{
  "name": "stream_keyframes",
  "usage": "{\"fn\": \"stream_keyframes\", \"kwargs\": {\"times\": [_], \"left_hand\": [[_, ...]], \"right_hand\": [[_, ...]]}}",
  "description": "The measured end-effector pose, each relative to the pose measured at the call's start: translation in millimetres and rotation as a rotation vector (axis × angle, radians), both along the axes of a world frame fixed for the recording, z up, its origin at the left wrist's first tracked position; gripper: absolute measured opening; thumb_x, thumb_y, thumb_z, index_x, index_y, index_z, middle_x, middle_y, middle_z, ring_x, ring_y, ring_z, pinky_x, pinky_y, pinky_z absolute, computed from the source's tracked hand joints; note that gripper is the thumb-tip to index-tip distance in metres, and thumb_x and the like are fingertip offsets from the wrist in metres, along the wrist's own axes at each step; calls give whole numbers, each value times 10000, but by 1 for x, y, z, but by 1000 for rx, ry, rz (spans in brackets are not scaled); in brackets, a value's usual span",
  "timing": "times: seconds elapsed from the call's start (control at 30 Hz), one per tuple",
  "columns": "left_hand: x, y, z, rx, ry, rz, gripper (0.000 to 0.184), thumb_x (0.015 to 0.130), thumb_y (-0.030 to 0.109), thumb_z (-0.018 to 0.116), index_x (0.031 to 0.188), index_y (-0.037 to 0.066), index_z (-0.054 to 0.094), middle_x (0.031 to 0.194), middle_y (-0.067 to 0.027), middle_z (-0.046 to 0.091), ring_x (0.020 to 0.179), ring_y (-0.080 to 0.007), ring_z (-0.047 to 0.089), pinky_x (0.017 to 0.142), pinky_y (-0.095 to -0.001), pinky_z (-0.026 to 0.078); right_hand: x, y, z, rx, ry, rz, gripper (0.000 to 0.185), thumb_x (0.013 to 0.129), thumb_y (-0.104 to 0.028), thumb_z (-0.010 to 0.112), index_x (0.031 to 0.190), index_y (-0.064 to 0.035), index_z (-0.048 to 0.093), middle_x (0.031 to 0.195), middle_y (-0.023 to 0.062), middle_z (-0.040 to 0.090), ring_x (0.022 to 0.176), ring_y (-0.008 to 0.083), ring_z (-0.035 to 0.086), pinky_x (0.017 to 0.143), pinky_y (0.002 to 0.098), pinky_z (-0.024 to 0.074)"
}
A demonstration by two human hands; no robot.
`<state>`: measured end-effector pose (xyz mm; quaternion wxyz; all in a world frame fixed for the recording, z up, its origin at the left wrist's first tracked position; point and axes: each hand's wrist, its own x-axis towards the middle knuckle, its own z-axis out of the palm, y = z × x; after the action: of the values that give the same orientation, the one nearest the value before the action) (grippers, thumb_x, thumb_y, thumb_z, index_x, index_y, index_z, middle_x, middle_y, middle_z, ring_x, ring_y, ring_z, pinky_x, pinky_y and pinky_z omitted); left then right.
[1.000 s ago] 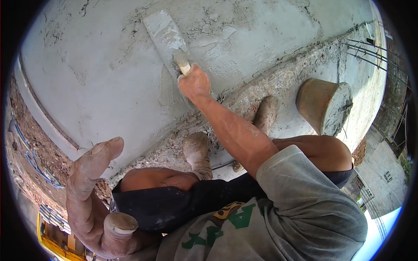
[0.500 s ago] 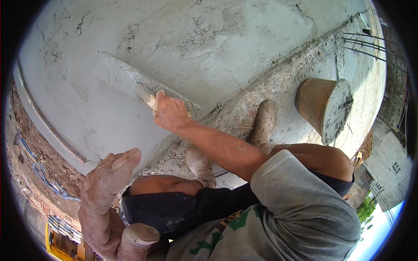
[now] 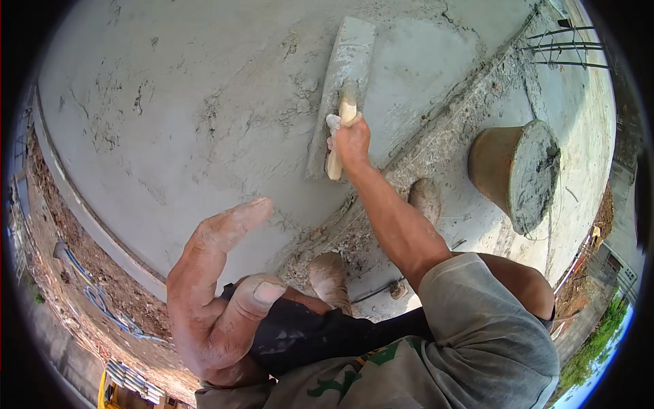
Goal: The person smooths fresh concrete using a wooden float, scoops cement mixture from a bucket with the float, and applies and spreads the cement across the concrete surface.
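My right hand (image 3: 351, 142) is wrapped round the pale wooden handle of a long plastering float (image 3: 349, 58). The float's broad blade lies against wet grey cement (image 3: 259, 102), angled up and slightly right. My left hand (image 3: 216, 293), smeared with cement, is raised close to the camera at lower left. Its thumb and forefinger are apart, with nothing visible between them; the other fingers are mostly hidden. Patches of the cement surface are rough and pitted, others smooth.
A bucket (image 3: 492, 167) filled with grey mortar stands to the right. Rebar rods (image 3: 565, 48) stick out at upper right. A rough ledge (image 3: 443, 129) runs diagonally beside my feet (image 3: 330, 279). Blue hose (image 3: 102, 300) lies on bare soil at left.
My right hand has swept the float up and to the right, turning it from a slanted position to nearly upright in view. My left hand has shifted right, still with fingers apart.
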<state>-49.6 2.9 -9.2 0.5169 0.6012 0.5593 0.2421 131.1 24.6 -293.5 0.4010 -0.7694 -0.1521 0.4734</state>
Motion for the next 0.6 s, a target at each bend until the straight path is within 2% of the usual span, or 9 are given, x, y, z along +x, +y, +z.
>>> {"fn": "stream_keyframes", "kwargs": {"times": [0.1,0.23,0.27,0.33,0.37,0.43,0.53,0.6], "left_hand": [[5,8,-7,15,-9,-73,525,780,286,682,1141,-79,571,1089,-229,604,1041,-290,578,931,-371,413],[6,13,-9,30,-10,-68,499,777,242,679,1137,-84,567,1095,-227,605,1062,-307,570,948,-380,402],[5,12,-10,30,-17,-57,490,779,234,675,1136,-85,567,1097,-227,604,1067,-310,569,951,-383,401],[-1,9,-10,30,-30,-76,554,832,327,612,1185,-91,528,1113,-231,594,1094,-302,547,979,-393,371],[-3,8,-10,31,-38,-88,590,858,374,581,1209,-95,509,1121,-233,589,1107,-298,537,994,-399,357],[-2,8,-9,24,-67,-78,593,862,377,577,1208,-99,507,1121,-237,587,1107,-298,536,993,-398,358],[4,11,-6,50,-127,-86,594,854,375,585,1207,-97,509,1117,-231,590,1105,-291,538,991,-395,359],[11,14,-2,48,-166,-87,581,838,354,604,1202,-92,517,1111,-219,597,1097,-278,542,984,-387,366]], "right_hand": [[-17,-4,-10,39,20,47,246,812,-123,648,980,3,520,746,73,562,527,153,556,443,299,473],[-12,8,26,19,61,164,281,795,-141,686,957,4,507,751,66,563,583,134,566,478,287,480],[-8,10,37,109,-1,186,301,776,-156,707,930,8,506,736,79,569,575,156,571,490,304,478],[0,16,60,284,-124,232,346,737,-186,749,876,14,504,706,105,580,558,200,582,512,339,472],[3,17,73,342,-145,219,361,732,-194,758,882,15,504,715,107,581,587,200,588,534,341,477],[10,15,104,461,-196,188,392,723,-210,776,894,16,505,733,110,582,643,198,601,579,346,487],[16,4,152,308,59,207,362,735,-189,758,915,20,523,771,104,600,686,210,606,649,363,499],[13,-11,113,270,-50,323,346,732,-185,739,933,15,540,770,132,622,671,265,627,660,387,509]]}}
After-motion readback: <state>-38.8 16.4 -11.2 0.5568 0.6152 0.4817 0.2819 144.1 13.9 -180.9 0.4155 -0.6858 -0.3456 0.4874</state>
